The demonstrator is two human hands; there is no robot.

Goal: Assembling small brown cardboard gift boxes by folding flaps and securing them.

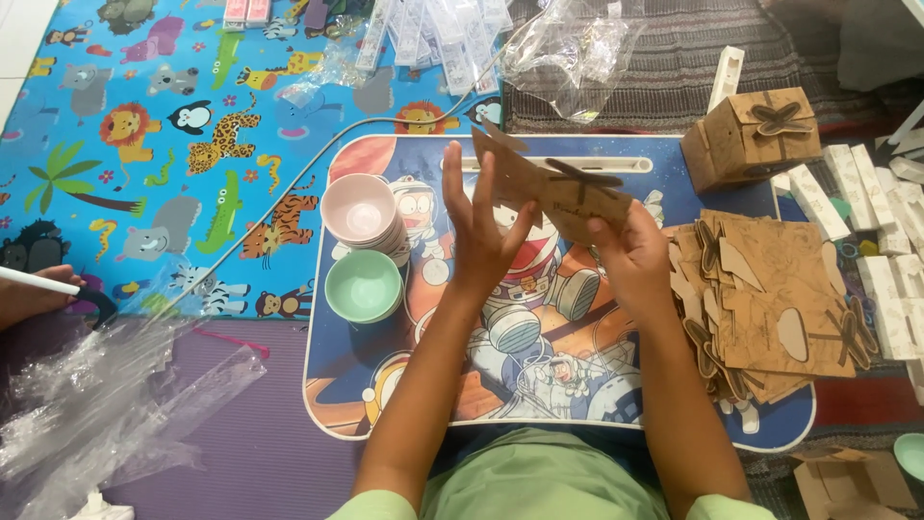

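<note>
A: Starting at the left edge, what's there?

B: Someone else's hand (24,294) with a white stick, above crumpled clear plastic (106,385). Then a pink bowl stack (359,210) and a green bowl (364,285) on the cartoon lap tray (385,404).

A: And the cardboard piece?

B: The flat brown box blank (553,188) is held up in the upper middle of the frame, above the tray. It looks light and thin, stiff along the panels but ready to bend at the creases, so I'd hold it by an edge panel, not by the butterfly flap.

A: The hands?

B: The left hand (476,231) is spread wide, fingers straight, palm against the blank's left side. The right hand (630,260) is closed on its lower right edge, thumb pinching.

A: Further right?

B: A pile of flat blanks (770,308), a folded box (756,135) at upper right, and white strips (876,270).
</note>
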